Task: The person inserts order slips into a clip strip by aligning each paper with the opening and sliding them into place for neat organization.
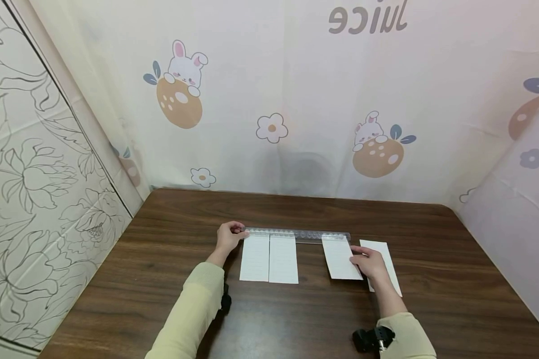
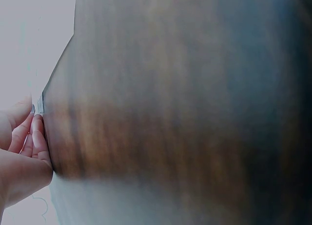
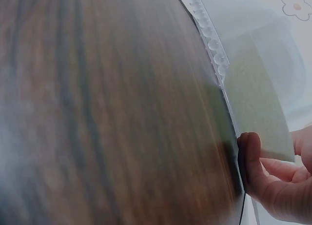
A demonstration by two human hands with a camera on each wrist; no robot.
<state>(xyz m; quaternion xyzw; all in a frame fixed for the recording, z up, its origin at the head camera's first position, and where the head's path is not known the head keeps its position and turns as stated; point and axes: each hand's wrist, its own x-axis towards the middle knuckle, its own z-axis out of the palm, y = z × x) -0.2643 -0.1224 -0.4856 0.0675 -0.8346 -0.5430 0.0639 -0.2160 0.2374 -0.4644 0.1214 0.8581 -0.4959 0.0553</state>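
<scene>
A clear plastic strip with a row of round shapes, plainest in the right wrist view, lies across the table. My left hand pinches its left end between thumb and fingers, at the corner of a white card. Beside that card lies a second white card, both with faint lines and their top edges at the strip. Between thumb and fingers, my right hand holds another white card by its right edge. This card's top overlaps the strip's right part, and its lower end is tilted up off the table.
One more white card lies at the right, partly hidden by my right hand and wrist. The brown wooden table reaches back to a printed curtain. A black wrist device sits on my right wrist.
</scene>
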